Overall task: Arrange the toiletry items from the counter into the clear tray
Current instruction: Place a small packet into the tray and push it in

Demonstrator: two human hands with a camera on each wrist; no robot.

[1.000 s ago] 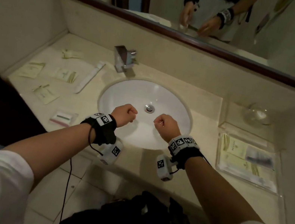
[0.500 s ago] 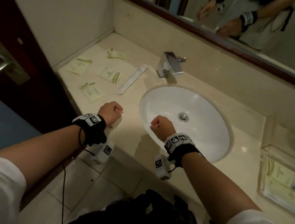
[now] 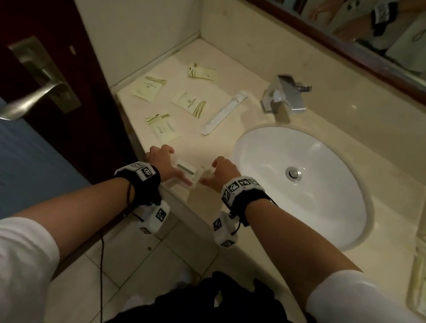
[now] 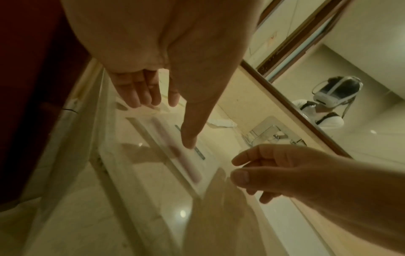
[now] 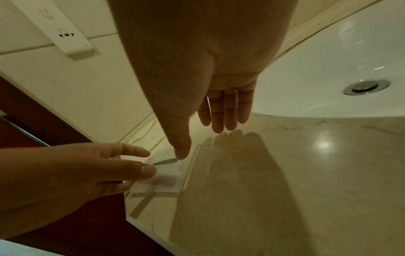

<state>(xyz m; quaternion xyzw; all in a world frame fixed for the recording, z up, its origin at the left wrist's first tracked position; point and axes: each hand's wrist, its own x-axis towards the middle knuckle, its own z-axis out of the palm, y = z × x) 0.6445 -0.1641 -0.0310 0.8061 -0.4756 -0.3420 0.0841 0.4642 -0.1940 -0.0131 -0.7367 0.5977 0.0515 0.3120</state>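
Observation:
A small clear packet (image 3: 186, 171) with a pink strip inside lies flat on the counter near its front edge, left of the sink. My left hand (image 3: 161, 160) hovers over its left end with fingers straight, and the thumb (image 4: 188, 142) touches the packet (image 4: 186, 155). At the packet's right end is my right hand (image 3: 219, 173), also with straight fingers, its thumb (image 5: 181, 152) tipped onto the packet (image 5: 163, 180). Neither hand grips it. The clear tray (image 3: 413, 285) sits at the far right of the counter with flat sachets inside.
Several cream sachets (image 3: 191, 103) and a long white packet (image 3: 224, 116) lie on the counter (image 3: 245, 101) behind my hands. The faucet (image 3: 284, 95) and white sink (image 3: 320, 157) are to the right. A dark door with a metal handle (image 3: 34, 93) stands at the left.
Both hands were fists over the sink. They have moved left to the counter's front edge and uncurled over the clear packet. The head view has swung left.

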